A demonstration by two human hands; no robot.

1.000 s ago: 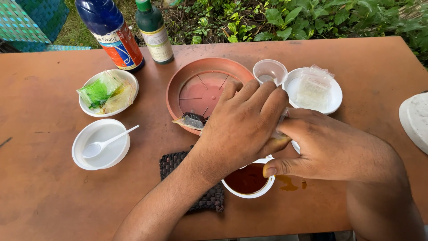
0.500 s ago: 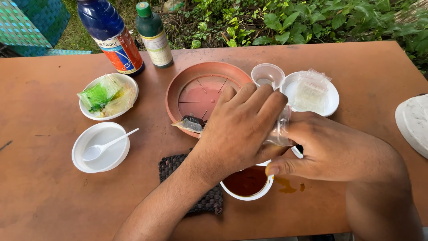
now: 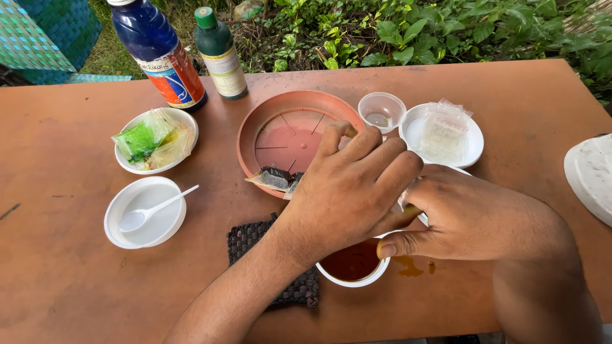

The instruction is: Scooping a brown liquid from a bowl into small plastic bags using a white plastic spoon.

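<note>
My left hand (image 3: 354, 188) and my right hand (image 3: 475, 216) meet above a white bowl of brown liquid (image 3: 354, 264). Both pinch a small clear plastic packet (image 3: 403, 199), which is mostly hidden by the fingers. The left hand lies partly over the right and covers much of the bowl. The bowl sits beside a dark woven mat (image 3: 255, 239). Just behind the left hand is a terracotta saucer (image 3: 280, 137) with a dark, emptied packet (image 3: 274, 178) on its near rim.
Brown drops (image 3: 411, 266) lie on the table by the bowl. Around are a clear cup (image 3: 381, 111), a white plate of clear packets (image 3: 446, 130), a bowl of green packets (image 3: 156, 140), a bowl with a spoon (image 3: 143, 213), a blue bottle (image 3: 159, 54), a green bottle (image 3: 220, 54) and a white object (image 3: 590, 175).
Both hands stay pressed together over the bowl. The clear packet between the fingers shows less than before.
</note>
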